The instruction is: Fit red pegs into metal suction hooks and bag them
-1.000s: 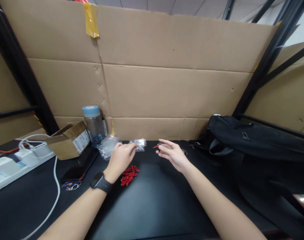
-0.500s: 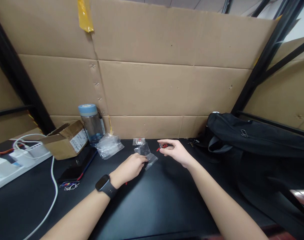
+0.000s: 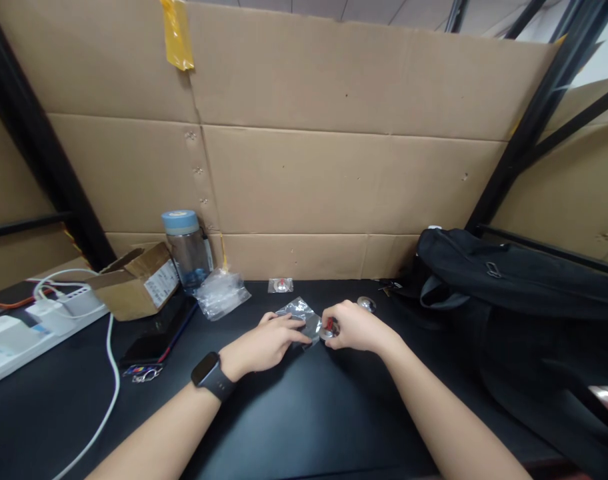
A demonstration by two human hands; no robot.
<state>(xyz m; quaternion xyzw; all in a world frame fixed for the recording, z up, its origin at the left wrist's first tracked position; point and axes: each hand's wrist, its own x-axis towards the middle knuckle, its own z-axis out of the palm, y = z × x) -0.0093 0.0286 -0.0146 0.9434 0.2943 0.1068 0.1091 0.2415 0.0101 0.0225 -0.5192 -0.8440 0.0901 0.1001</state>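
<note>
My left hand point(image 3: 271, 341), with a dark watch point(image 3: 211, 375) on its wrist, holds a clear plastic bag point(image 3: 299, 311) against the black table. Its thumb and forefinger are at the bag's right edge. My right hand point(image 3: 354, 325) pinches a small round silver piece with a red part point(image 3: 328, 329), right beside that edge. The fingers partly cover the piece; whether it is inside the bag I cannot tell. Behind the right hand lies another round silver piece point(image 3: 367, 304). Farther back, a small clear packet point(image 3: 281, 285) holds a round red-centred item.
To the left are a pile of clear bags point(image 3: 223, 295), a blue-lidded bottle point(image 3: 184, 250), an open cardboard box point(image 3: 134, 280), a dark phone-like slab point(image 3: 159, 330), a keyring point(image 3: 147, 375) and a power strip point(image 3: 67, 310). A black backpack point(image 3: 484, 287) stands right.
My right hand has moved left and down to the bag's edge, now with a round silver-and-red piece. My left hand's fingers have spread along the bag, which has shifted slightly toward me.
</note>
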